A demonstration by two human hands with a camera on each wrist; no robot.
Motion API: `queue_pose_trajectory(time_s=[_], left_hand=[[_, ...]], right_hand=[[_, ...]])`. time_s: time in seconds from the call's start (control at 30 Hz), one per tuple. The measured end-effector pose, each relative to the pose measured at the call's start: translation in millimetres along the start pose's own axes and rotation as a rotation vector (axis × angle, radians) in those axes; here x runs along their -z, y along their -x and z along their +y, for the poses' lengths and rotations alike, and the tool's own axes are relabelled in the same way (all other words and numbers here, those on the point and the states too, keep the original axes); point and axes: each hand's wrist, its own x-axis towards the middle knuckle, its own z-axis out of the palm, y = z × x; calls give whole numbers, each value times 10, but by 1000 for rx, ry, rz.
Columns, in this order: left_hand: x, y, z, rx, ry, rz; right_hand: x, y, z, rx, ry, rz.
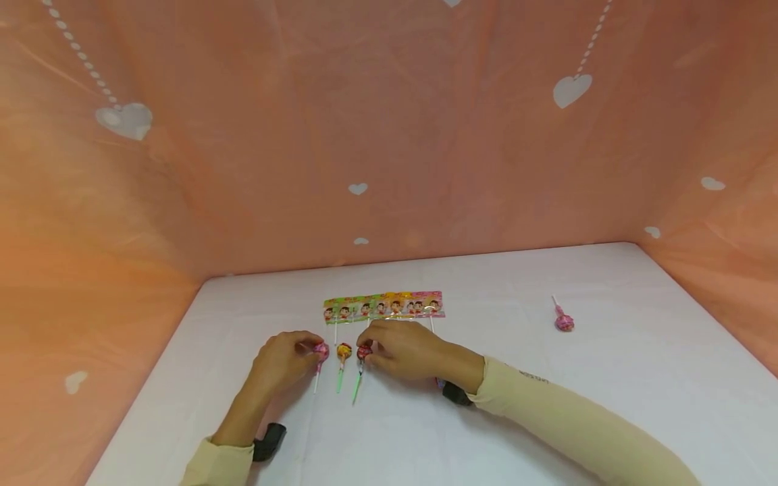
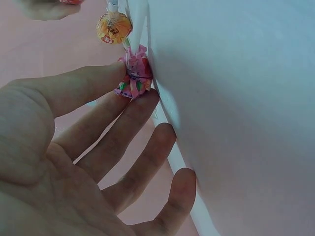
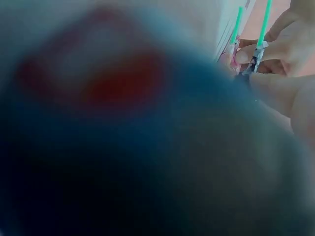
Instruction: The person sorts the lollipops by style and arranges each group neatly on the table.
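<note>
My left hand [image 1: 281, 363] pinches the head of a pink-wrapped lollipop [image 2: 135, 73] between thumb and fingers; its white stick points toward me. Beside it lies a yellow-wrapped lollipop [image 1: 344, 352] with a green stick, touched by neither hand. Just right of that one, my right hand [image 1: 406, 347] grips a dark red lollipop [image 1: 363, 352] by its head, its green stick also pointing my way. The three stand side by side on the white table. A large dark blur fills most of the right wrist view, hiding much of that hand.
Behind the hands lies a row of flat-packed lollipops [image 1: 381, 307] in green, yellow and pink wrappers, some white sticks showing. A separate pink lollipop [image 1: 564, 322] lies far right. Something small and bluish [image 1: 439, 383] shows partly under my right wrist. Orange cloth [image 1: 413, 169] surrounds the table.
</note>
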Motion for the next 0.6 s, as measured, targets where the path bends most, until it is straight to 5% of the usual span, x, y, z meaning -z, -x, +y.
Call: queue_pose_trajectory(time_s=[0.6], left_hand=[[1,-13,-7,7,-5,-10]], right_hand=[[37,-118,196,-2,12,-31]])
